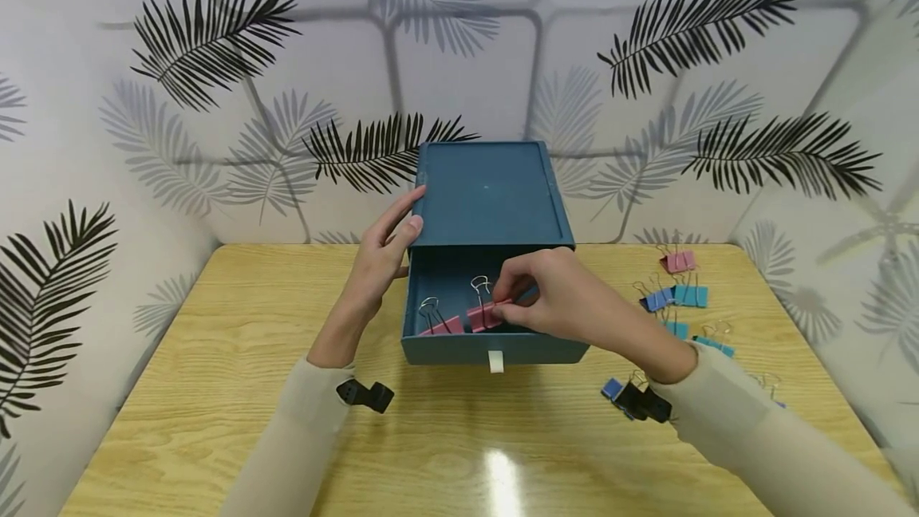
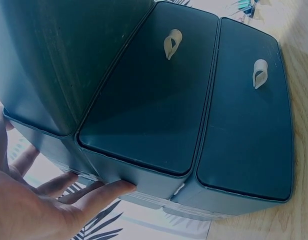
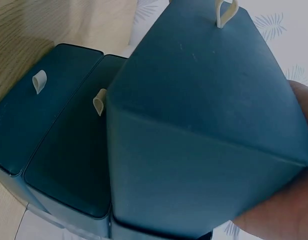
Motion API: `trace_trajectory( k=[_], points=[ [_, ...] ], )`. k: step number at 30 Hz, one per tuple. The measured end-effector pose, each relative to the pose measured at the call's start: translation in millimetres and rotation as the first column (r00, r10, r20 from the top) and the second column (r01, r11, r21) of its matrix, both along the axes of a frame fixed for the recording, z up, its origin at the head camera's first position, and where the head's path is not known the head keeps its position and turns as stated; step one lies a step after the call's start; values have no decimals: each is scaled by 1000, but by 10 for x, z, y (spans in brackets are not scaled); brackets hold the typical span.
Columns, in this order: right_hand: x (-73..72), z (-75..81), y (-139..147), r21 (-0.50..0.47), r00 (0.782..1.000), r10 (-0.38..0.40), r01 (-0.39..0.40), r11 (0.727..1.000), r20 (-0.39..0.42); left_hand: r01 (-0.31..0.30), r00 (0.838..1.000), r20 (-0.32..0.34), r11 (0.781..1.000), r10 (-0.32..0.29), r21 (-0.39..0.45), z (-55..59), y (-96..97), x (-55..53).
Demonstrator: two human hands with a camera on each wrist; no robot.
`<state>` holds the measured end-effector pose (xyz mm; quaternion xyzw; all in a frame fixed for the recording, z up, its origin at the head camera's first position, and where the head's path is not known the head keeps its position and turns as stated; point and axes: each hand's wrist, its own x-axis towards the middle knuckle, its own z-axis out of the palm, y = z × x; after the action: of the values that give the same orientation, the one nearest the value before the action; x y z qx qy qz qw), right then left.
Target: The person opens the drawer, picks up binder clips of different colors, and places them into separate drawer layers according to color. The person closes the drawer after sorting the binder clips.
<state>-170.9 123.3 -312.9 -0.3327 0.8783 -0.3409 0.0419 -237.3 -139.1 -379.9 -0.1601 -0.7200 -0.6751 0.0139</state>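
Observation:
A blue drawer cabinet has its top drawer pulled out toward me. Inside lie pink binder clips; one pink binder clip leans at the drawer's left front corner. My right hand reaches into the drawer and pinches another pink binder clip between thumb and fingers, its wire handles standing up. With fingers extended, my left hand rests on the cabinet's left side. In the right wrist view the drawer blocks most of the right hand, and the clip is hidden.
Two closed drawers with loop pulls sit below the pulled-out one. On the table's right lie several binder clips: a pink binder clip, teal binder clips and blue ones. A patterned cloth hangs behind the wooden table.

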Motion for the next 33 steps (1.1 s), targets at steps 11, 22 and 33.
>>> trace_trajectory(
  k=[11, 22, 33],
  points=[
    [-34, -23, -112, 53, 1000, 12, -13, 999, 11, -2, 1000, -10, 1000, 2, -5, 2, -8, 16],
    [7, 5, -57, 31, 998, -60, 60, 998, -7, 2, 1000, -6, 1000, -2, 9, -3, -8, 19],
    [196, 105, 200, -154, 992, -127, 126, 980, 0, -10, 1000, -18, 1000, 9, -13, 6, 9, 26]
  ],
)
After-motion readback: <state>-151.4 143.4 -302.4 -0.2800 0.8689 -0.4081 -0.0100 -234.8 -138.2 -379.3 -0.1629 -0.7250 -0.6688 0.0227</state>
